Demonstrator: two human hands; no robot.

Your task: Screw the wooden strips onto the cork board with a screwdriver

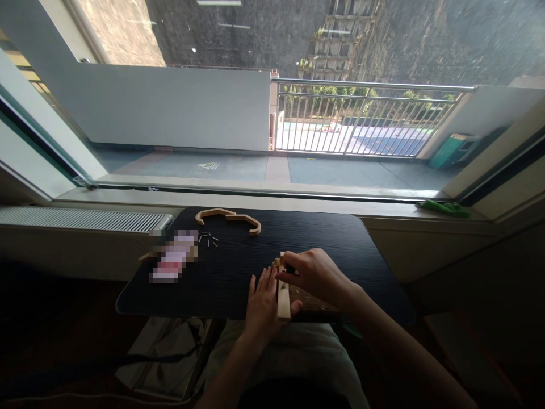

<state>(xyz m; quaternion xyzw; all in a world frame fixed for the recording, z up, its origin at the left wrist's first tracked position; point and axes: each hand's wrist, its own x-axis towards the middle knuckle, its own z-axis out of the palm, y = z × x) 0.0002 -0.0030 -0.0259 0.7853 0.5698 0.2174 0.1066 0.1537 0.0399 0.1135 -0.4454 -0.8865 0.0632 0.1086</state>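
- On the table point(230, 284), close by its near edge: wooden bar point(284, 305), clasped from both sides by the left hand point(264, 295).
- Clenched in the right hand point(315, 271), above it: dark object point(291, 268), mostly hidden.
- Possible slip onto the left hand, from slanted pressure.
- Possible scattering of loose screws point(208, 239), from jolting.

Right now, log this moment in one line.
left hand: straddling wooden bar | right hand: gripping dark object at wooden bar | curved wooden pieces: on black table

The bar point(284, 304) is smooth wood, the tabletop point(225, 278) grained.
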